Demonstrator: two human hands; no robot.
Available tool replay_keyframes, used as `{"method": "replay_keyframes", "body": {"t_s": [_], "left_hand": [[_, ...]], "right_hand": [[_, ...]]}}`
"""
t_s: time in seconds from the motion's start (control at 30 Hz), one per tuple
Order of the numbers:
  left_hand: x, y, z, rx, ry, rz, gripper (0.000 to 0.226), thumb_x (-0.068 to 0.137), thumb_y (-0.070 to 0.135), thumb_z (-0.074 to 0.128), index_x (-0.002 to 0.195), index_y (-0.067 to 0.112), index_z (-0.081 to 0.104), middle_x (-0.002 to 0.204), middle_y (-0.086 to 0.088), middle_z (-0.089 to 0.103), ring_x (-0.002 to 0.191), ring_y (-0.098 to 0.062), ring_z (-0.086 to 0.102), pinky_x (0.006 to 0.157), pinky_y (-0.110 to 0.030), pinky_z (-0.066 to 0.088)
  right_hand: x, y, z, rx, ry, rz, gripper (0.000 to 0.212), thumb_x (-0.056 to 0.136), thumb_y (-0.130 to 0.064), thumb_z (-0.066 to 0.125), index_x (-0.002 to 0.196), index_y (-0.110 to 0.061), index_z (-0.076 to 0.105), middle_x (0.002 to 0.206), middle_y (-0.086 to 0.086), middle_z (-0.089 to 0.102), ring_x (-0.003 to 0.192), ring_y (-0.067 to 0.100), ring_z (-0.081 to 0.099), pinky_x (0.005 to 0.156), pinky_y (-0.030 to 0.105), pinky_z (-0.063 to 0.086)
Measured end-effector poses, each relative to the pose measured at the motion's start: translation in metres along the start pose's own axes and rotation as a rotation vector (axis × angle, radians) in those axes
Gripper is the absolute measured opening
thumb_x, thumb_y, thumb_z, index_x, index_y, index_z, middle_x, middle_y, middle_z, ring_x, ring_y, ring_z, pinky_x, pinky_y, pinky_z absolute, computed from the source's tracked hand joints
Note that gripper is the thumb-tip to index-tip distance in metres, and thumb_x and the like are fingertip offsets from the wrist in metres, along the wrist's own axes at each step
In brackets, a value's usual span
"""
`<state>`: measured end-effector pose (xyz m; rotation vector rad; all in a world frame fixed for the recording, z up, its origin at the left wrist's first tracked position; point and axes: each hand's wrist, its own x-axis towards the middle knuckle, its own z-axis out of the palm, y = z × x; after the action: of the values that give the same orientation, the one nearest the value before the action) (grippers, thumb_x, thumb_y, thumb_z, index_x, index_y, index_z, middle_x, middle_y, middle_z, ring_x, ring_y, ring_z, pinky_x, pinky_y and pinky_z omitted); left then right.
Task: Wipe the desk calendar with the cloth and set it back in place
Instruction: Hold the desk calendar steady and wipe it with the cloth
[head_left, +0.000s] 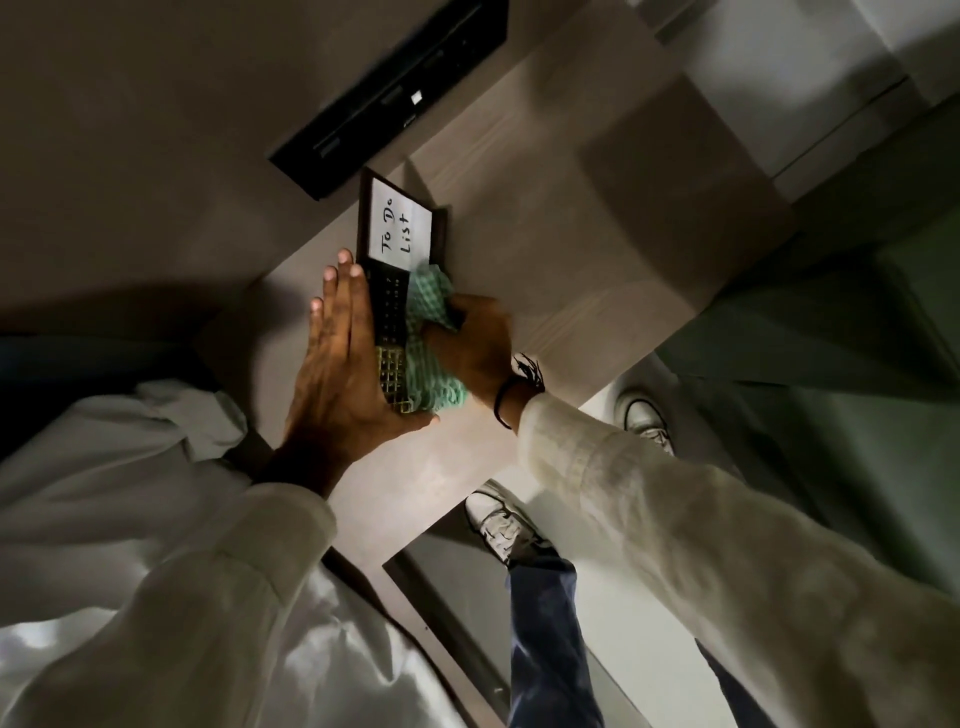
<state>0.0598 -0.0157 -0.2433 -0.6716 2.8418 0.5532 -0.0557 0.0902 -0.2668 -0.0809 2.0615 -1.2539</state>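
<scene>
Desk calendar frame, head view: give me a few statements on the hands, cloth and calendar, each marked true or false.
1. The right hand presses a green checked cloth against the desk calendar. True.
2. The left hand is off the calendar. False: it lies flat along the calendar's edge, bracing it.
3. The white panel reads "To Do List". True.
4. The cloth covers that white panel. False: it sits on the dark date-grid part below the panel.
5. The calendar is on the wooden desk. True.

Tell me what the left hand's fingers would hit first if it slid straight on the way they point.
Probably nothing soon: the left hand lies flat along the desk calendar's edge, fingers pointing at bare desk beside the To Do List panel. Further on sits a black device, though depth is unclear.
</scene>
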Motion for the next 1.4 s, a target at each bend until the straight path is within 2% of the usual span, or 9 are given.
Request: {"method": "replay_keyframes", "body": {"t_s": [0.23, 0.43, 0.6, 0.7, 0.8, 0.9, 1.1, 1.3, 1.4], "left_hand": [[-0.001, 0.0, -0.001, -0.024, 0.014, -0.015, 0.153, 0.06, 0.071, 0.084, 0.165, -0.006, 0.003, 0.174, -0.026, 0.001, 0.163, -0.041, 0.002, 0.132, -0.046, 0.001], [-0.002, 0.006, 0.0, -0.015, 0.019, -0.021, 0.159, 0.056, 0.071, 0.089, 0.164, -0.004, 0.0, 0.174, -0.025, -0.001, 0.163, -0.039, 0.002, 0.132, -0.05, 0.006], [-0.001, 0.002, 0.002, -0.018, 0.015, -0.026, 0.16, 0.055, 0.072, 0.088, 0.165, -0.003, 0.0, 0.174, -0.025, -0.001, 0.163, -0.039, 0.001, 0.131, -0.047, 0.003], [-0.001, 0.001, 0.002, -0.032, 0.007, -0.026, 0.163, 0.052, 0.069, 0.091, 0.165, -0.002, -0.002, 0.175, -0.024, -0.001, 0.163, -0.038, 0.001, 0.131, -0.047, 0.003], [-0.001, 0.002, 0.003, -0.023, 0.022, -0.021, 0.16, 0.055, 0.07, 0.089, 0.165, -0.004, 0.0, 0.175, -0.025, 0.0, 0.163, -0.039, 0.003, 0.132, -0.05, 0.006], [-0.001, 0.003, 0.004, -0.036, 0.038, -0.018, 0.155, 0.06, 0.075, 0.083, 0.165, -0.004, 0.002, 0.174, -0.026, 0.002, 0.163, -0.04, 0.005, 0.132, -0.049, 0.006], [-0.001, -0.001, 0.005, -0.027, 0.048, -0.018, 0.155, 0.058, 0.074, 0.085, 0.165, -0.005, 0.003, 0.174, -0.027, 0.003, 0.162, -0.042, 0.006, 0.132, -0.051, 0.008], [0.001, 0.002, 0.004, -0.016, 0.04, -0.029, 0.155, 0.06, 0.075, 0.084, 0.165, -0.003, 0.001, 0.175, -0.025, 0.001, 0.163, -0.041, 0.004, 0.132, -0.054, 0.01], [0.0, 0.004, 0.002, -0.028, 0.032, -0.037, 0.157, 0.058, 0.073, 0.087, 0.165, -0.003, 0.0, 0.175, -0.024, 0.0, 0.163, -0.04, 0.003, 0.132, -0.051, 0.007]], "right_hand": [[0.006, -0.035, 0.024, 0.05, 0.127, -0.115, 0.018, 0.082, -0.014, 0.076, 0.096, -0.004, 0.08, 0.089, 0.012, 0.082, 0.08, 0.025, 0.078, 0.069, 0.035, 0.064], [0.022, -0.012, 0.007, -0.012, 0.09, 0.052, 0.018, 0.083, -0.007, 0.07, 0.097, 0.002, 0.077, 0.089, 0.015, 0.077, 0.081, 0.016, 0.06, 0.073, 0.027, 0.05], [0.011, -0.021, 0.017, -0.071, 0.168, -0.14, 0.012, 0.083, -0.009, 0.072, 0.091, -0.002, 0.079, 0.086, 0.012, 0.08, 0.074, 0.017, 0.068, 0.062, 0.006, 0.041], [0.006, -0.011, 0.009, -0.085, 0.117, -0.087, 0.011, 0.084, -0.005, 0.068, 0.087, 0.001, 0.077, 0.077, 0.009, 0.074, 0.073, 0.016, 0.063, 0.068, 0.018, 0.044], [0.016, -0.015, 0.007, -0.109, 0.076, -0.004, 0.022, 0.086, -0.009, 0.067, 0.103, 0.003, 0.076, 0.099, 0.02, 0.077, 0.093, 0.027, 0.07, 0.082, 0.033, 0.054], [0.017, -0.036, 0.014, -0.102, 0.156, -0.118, 0.023, 0.086, -0.012, 0.07, 0.102, 0.003, 0.077, 0.098, 0.021, 0.079, 0.093, 0.035, 0.074, 0.084, 0.04, 0.061], [0.008, -0.025, 0.015, -0.096, 0.101, -0.153, 0.012, 0.083, -0.015, 0.074, 0.088, -0.005, 0.079, 0.084, 0.011, 0.08, 0.071, 0.014, 0.066, 0.056, 0.0, 0.042], [0.03, -0.016, 0.002, -0.195, 0.003, -0.024, 0.029, 0.086, -0.018, 0.07, 0.11, -0.001, 0.076, 0.108, 0.019, 0.077, 0.107, 0.031, 0.071, 0.1, 0.036, 0.054], [0.029, -0.016, 0.003, -0.197, -0.021, -0.015, 0.032, 0.088, -0.02, 0.069, 0.115, -0.002, 0.074, 0.114, 0.019, 0.074, 0.113, 0.035, 0.068, 0.102, 0.042, 0.054]]}}
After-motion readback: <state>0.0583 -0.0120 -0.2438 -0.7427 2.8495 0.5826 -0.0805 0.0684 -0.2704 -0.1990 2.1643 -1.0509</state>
